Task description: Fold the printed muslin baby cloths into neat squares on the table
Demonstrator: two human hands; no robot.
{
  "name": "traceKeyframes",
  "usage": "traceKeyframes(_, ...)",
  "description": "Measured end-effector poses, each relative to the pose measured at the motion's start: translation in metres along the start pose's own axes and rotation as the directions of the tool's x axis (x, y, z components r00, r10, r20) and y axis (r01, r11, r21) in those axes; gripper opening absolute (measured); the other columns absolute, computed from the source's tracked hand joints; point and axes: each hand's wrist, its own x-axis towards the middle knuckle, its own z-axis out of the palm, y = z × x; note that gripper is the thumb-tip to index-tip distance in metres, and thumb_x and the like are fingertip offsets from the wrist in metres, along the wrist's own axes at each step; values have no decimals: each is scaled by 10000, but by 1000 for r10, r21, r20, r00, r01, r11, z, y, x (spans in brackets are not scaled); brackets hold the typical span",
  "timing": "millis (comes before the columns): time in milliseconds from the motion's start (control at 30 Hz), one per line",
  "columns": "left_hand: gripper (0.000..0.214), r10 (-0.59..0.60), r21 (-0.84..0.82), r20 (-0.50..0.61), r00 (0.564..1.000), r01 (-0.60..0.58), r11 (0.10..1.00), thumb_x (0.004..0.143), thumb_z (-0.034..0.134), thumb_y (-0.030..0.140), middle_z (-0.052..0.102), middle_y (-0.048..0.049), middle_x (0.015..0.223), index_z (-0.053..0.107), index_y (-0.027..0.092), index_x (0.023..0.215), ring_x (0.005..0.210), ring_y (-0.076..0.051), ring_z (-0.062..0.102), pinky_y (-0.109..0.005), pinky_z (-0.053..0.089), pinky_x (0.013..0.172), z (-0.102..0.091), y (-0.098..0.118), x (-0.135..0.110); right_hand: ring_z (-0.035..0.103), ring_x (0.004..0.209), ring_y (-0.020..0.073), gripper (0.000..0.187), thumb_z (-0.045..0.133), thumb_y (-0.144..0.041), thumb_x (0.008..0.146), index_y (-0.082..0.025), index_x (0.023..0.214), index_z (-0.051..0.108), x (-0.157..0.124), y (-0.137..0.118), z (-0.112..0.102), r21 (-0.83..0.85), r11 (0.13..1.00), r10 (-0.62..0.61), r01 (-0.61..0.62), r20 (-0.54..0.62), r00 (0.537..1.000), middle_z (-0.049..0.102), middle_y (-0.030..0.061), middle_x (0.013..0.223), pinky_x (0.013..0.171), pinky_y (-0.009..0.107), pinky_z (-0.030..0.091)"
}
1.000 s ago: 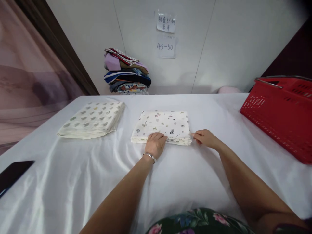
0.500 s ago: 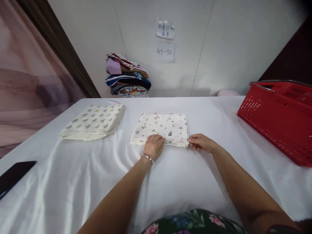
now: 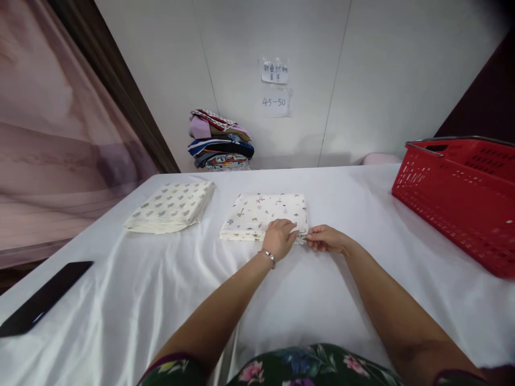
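A folded cream cloth with small printed motifs (image 3: 257, 212) lies on the white-covered table (image 3: 330, 300) in front of me. My left hand (image 3: 279, 237), with a bracelet at the wrist, rests on the cloth's near right part with its fingers curled onto the fabric. Right beside it, my right hand (image 3: 325, 238) pinches the cloth's near right corner. A second folded cloth with green motifs (image 3: 171, 206) lies to the left, apart from both hands.
A red plastic basket (image 3: 458, 198) stands at the table's right edge. A dark phone (image 3: 44, 297) lies near the left front edge. A stack of folded coloured fabrics (image 3: 220, 140) sits behind the table against the wall, under two paper notes (image 3: 274, 86).
My left hand has slid right along the cloth's near edge, close to the right hand at the corner. The view has shifted slightly left and down.
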Motion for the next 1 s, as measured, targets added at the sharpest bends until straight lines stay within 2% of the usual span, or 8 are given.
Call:
traceKeyframes(167, 197, -142, 69, 117, 983, 135, 988, 859, 480, 266, 634, -30, 854, 663, 217, 807, 837, -172, 538, -328, 390, 779, 21, 18, 10, 557, 466, 78, 295, 715, -394, 637, -135, 668, 578, 1, 2, -2, 9, 1000, -3, 3, -11, 1000, 613, 0, 585, 343, 169, 289)
traceKeyframes(333, 238, -171, 136, 142, 975, 152, 979, 873, 447, 250, 630, -27, 827, 656, 210, 766, 818, -176, 533, -323, 378, 756, 25, 20, 8, 570, 479, 82, 283, 714, -383, 634, -132, 667, 588, 3, 3, -4, 25, 999, -21, 21, -12, 1000, 625, 15, 610, 338, 161, 304)
traceKeyframes(500, 242, -145, 152, 81, 986, 132, 980, 879, 432, 245, 610, -35, 804, 622, 187, 741, 801, -169, 525, -315, 371, 745, 27, 19, 4, 579, 488, 85, 271, 718, -365, 628, -130, 674, 589, 4, 5, -5, 29, 999, -17, 17, -11, 1000, 625, 14, 610, 339, 155, 309)
traceKeyframes(767, 191, 19, 41, 34, 999, -20, 999, 879, 430, 245, 606, -33, 855, 617, 212, 866, 839, -174, 516, -349, 379, 789, 29, 13, -4, 574, 477, 87, 230, 701, -334, 632, -127, 655, 601, 5, 7, -5, 16, 999, -28, 29, -7, 1000, 635, 20, 605, 348, 162, 315)
traceKeyframes(1000, 168, 24, -11, 56, 998, -23, 1000, 870, 454, 259, 602, -29, 844, 615, 213, 881, 834, -173, 520, -340, 392, 766, 31, 7, -4, 572, 485, 83, 235, 699, -341, 633, -127, 653, 604, 4, 5, -5, 13, 1000, -24, 24, -9, 1000, 632, 20, 607, 355, 162, 313)
